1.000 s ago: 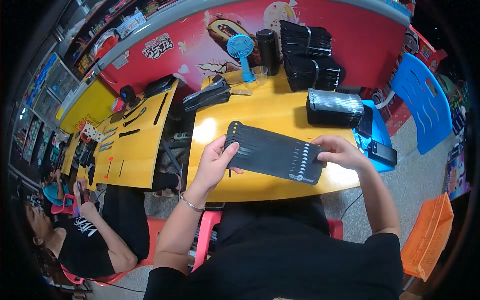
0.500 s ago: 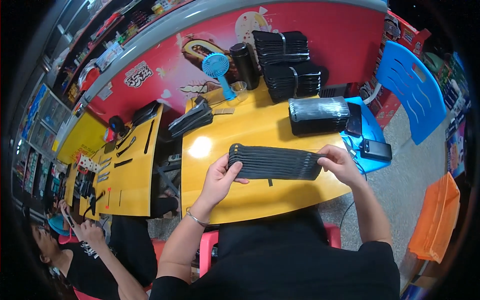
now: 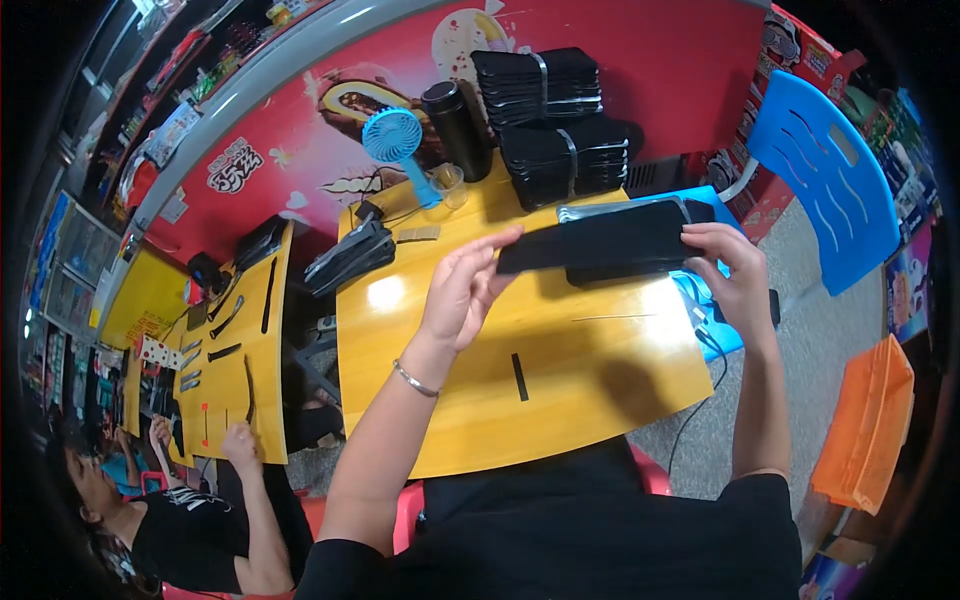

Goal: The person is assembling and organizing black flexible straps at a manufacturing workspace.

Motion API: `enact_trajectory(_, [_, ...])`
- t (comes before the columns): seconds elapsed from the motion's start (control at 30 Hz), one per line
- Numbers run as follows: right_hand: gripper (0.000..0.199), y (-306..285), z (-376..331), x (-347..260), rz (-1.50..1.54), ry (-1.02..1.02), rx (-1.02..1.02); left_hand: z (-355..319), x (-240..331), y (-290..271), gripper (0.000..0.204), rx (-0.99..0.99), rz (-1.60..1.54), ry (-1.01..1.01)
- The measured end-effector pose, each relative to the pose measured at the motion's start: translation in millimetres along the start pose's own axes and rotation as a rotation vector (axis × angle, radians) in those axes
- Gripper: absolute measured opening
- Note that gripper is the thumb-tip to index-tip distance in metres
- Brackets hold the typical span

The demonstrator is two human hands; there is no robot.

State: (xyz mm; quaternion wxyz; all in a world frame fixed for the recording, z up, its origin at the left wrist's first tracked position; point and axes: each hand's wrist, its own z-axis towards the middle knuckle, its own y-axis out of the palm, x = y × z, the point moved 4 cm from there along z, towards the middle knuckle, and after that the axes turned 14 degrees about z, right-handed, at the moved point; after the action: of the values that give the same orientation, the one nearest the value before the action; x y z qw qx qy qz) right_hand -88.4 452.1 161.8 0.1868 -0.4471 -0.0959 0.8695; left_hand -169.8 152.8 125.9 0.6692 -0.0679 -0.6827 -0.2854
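A bundle of flat black straps is held up level above the yellow table, stretched between my two hands. My left hand pinches its left end, thumb and fingers closed on the edge. At its right end my right hand grips it in the same way. Only a plain dark face of the bundle shows. Behind and below it, a pile of black straps with a shiny top is partly hidden. A short black strip lies on the table nearer to me.
Banded black stacks stand at the back beside a black bottle, a clear cup and a blue fan. More black straps lie back left. A blue chair is at right. Another person sits at a left table.
Both hands have lifted the bundle up and away from me. It has turned from its fanned strap side to a plain dark face. The person at left has lowered a hand.
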Motion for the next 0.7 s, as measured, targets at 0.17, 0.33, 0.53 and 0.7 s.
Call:
enact_trajectory(0.17, [0.021,-8,7,42,0.179,0.168,0.074,42,-16,4,0.032,0.159,0.311,0.121])
enact_trajectory(0.33, [0.017,-13,12,88,0.133,0.191,0.125,78,-36,7,0.030,0.178,0.466,0.189])
enact_trajectory(0.53, [0.017,-17,11,119,0.063,0.274,0.128,105,-60,5,0.021,0.199,0.663,0.119])
enact_trajectory(0.7, [0.018,-17,12,122,-0.060,0.248,0.094,112,-73,-2,0.015,0.204,0.638,0.087])
